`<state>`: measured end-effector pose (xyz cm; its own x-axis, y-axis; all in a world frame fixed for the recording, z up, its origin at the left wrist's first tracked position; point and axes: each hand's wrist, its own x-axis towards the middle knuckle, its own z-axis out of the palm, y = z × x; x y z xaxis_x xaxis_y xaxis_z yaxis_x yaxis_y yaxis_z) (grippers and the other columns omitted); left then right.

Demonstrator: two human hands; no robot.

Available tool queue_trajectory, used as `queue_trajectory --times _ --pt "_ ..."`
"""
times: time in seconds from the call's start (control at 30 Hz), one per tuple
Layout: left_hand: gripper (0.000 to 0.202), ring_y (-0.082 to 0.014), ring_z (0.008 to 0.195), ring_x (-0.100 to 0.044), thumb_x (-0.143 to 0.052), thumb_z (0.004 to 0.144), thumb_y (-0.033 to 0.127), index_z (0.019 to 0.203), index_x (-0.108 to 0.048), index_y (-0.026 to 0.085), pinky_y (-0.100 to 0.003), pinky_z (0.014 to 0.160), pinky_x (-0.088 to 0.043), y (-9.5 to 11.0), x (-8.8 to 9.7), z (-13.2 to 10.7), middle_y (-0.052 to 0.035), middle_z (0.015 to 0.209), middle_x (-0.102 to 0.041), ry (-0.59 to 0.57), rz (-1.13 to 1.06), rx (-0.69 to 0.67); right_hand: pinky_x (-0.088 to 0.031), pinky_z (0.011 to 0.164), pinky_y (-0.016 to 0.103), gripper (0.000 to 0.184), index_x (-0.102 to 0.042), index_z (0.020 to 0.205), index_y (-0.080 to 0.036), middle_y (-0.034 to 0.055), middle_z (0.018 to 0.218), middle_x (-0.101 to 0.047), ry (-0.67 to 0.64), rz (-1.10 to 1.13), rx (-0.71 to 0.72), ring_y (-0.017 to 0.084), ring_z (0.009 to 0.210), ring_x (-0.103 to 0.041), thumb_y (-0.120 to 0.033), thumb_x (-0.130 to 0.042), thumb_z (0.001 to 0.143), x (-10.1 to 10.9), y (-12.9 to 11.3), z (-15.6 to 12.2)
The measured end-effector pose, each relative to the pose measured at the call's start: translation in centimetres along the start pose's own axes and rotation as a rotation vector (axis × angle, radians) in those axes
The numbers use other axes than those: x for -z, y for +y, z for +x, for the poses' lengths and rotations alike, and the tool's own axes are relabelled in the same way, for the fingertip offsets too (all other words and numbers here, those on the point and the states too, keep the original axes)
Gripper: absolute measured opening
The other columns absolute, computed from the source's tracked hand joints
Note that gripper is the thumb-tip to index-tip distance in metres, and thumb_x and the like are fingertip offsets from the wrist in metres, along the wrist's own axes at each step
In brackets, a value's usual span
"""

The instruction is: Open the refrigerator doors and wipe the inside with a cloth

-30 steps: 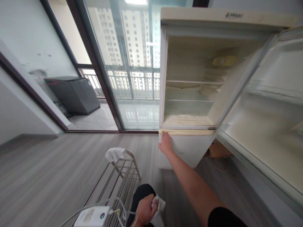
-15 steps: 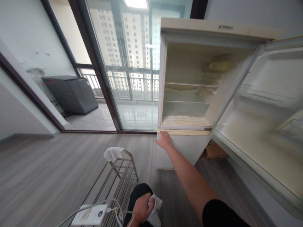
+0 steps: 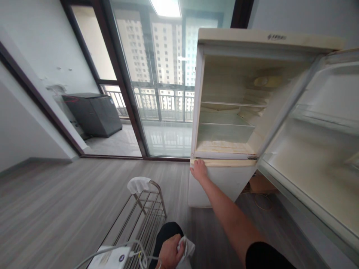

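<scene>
An old cream fridge (image 3: 269, 37) stands ahead with its upper door (image 3: 322, 149) swung wide to the right. Bare shelves (image 3: 227, 125) show inside. My right hand (image 3: 199, 170) reaches forward and rests on the top left corner of the closed lower door (image 3: 224, 183), fingers curled over its edge. Low at the bottom edge, my left hand (image 3: 169, 254) is closed on a white cloth (image 3: 187, 247) beside my dark knee.
A metal wire rack (image 3: 146, 216) with a white rag (image 3: 138, 184) on its corner stands to my left. A white device (image 3: 112, 258) with cables lies on it. Glass sliding doors (image 3: 157, 93) face a balcony with a dark cabinet (image 3: 94, 114).
The view has shifted slightly. My right hand stays at the lower door's top corner; my left hand keeps hold of the cloth.
</scene>
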<state>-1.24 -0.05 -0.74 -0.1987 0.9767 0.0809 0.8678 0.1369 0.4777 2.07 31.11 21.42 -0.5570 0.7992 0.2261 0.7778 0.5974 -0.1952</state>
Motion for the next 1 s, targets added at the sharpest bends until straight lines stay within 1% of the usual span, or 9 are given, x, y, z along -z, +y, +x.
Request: queue_trajectory --times 0.1,0.17,0.23,0.4,0.6,0.8,0.9,0.97,1.0 --pt "0.029 -0.0176 0.072 -0.061 -0.036 0.098 0.036 0.078 -0.052 0.024 -0.031 0.068 -0.037 -0.2 -0.1 0.2 -0.0036 0.074 -0.064 0.003 -0.009 0.007 -0.043 0.097 0.045 0.041 -0.057 0.124 -0.011 0.0184 0.125 -0.054 0.062 -0.016 -0.010 0.032 0.118 -0.045 -0.036 -0.061 0.093 -0.6 -0.5 -4.6" --pt "0.028 -0.0176 0.072 -0.061 -0.036 0.098 0.036 0.078 -0.051 0.024 -0.031 0.068 -0.037 -0.1 -0.2 0.4 -0.0035 0.074 -0.063 0.002 -0.017 0.001 -0.045 0.095 0.047 0.052 -0.052 0.133 -0.010 0.0188 0.126 -0.054 0.112 0.006 -0.005 0.034 0.116 -0.046 -0.042 -0.061 0.093 -0.9 -0.2 -9.0" --pt "0.029 -0.0173 0.072 -0.060 -0.036 0.098 0.038 0.078 -0.052 0.024 -0.030 0.068 -0.037 0.2 -0.2 0.4 -0.0032 0.074 -0.063 -0.001 -0.036 -0.014 -0.046 0.095 0.049 0.050 -0.054 0.128 -0.011 0.0185 0.121 -0.055 0.171 0.045 -0.014 0.035 0.113 -0.047 -0.046 -0.059 0.093 -0.9 0.8 -13.8" --pt "0.033 -0.0168 0.073 -0.062 -0.036 0.099 0.041 0.077 -0.052 0.024 -0.029 0.069 -0.038 1.2 0.1 0.1 -0.0027 0.074 -0.063 -0.028 -0.044 -0.024 -0.048 0.099 0.053 0.034 -0.055 0.119 -0.019 0.0150 0.117 -0.057 0.386 0.173 0.056 0.033 0.117 -0.050 -0.038 -0.062 0.092 -0.1 5.7 -24.2" --pt "0.035 -0.0177 0.073 -0.063 -0.035 0.098 0.045 0.077 -0.051 0.024 -0.029 0.069 -0.037 2.4 1.0 -0.1 -0.0026 0.074 -0.065 -0.088 -0.005 0.006 -0.053 0.098 0.057 0.042 -0.054 0.116 -0.024 0.0133 0.117 -0.060 0.565 0.234 0.047 0.033 0.124 -0.054 -0.033 -0.074 0.081 0.6 11.9 -32.3" --pt "0.038 -0.0183 0.074 -0.065 -0.034 0.098 0.051 0.078 -0.051 0.024 -0.028 0.068 -0.036 3.3 0.8 -0.1 -0.0023 0.073 -0.066 -0.123 0.010 0.041 -0.048 0.108 0.059 0.060 -0.054 0.129 -0.025 0.0142 0.137 -0.058 0.644 0.328 -0.113 0.032 0.136 -0.050 -0.029 -0.079 0.074 1.3 18.6 -39.8" --pt "0.039 -0.0186 0.074 -0.065 -0.034 0.098 0.053 0.077 -0.050 0.023 -0.027 0.067 -0.035 3.8 0.6 0.5 -0.0024 0.073 -0.066 -0.157 0.046 0.041 -0.045 0.111 0.057 0.071 -0.056 0.131 -0.024 0.0130 0.140 -0.057 0.636 0.512 -0.312 0.033 0.133 -0.053 -0.035 -0.082 0.066 2.1 23.1 -43.5" --pt "0.038 -0.0191 0.076 -0.066 -0.034 0.097 0.052 0.078 -0.050 0.023 -0.027 0.068 -0.035 4.2 0.6 0.8 -0.0026 0.073 -0.066 -0.178 0.062 0.031 -0.049 0.106 0.055 0.069 -0.063 0.123 -0.022 0.0131 0.129 -0.063 0.614 0.589 -0.498 0.033 0.121 -0.061 -0.045 -0.082 0.061 2.5 26.5 -45.8" --pt "0.037 -0.0193 0.077 -0.066 -0.034 0.097 0.051 0.078 -0.050 0.024 -0.027 0.068 -0.035 4.4 0.6 1.0 -0.0028 0.074 -0.067 -0.188 0.066 0.025 -0.052 0.100 0.053 0.061 -0.067 0.112 -0.021 0.0128 0.116 -0.068 0.594 0.607 -0.588 0.033 0.111 -0.065 -0.052 -0.080 0.060 2.7 28.2 -46.8"
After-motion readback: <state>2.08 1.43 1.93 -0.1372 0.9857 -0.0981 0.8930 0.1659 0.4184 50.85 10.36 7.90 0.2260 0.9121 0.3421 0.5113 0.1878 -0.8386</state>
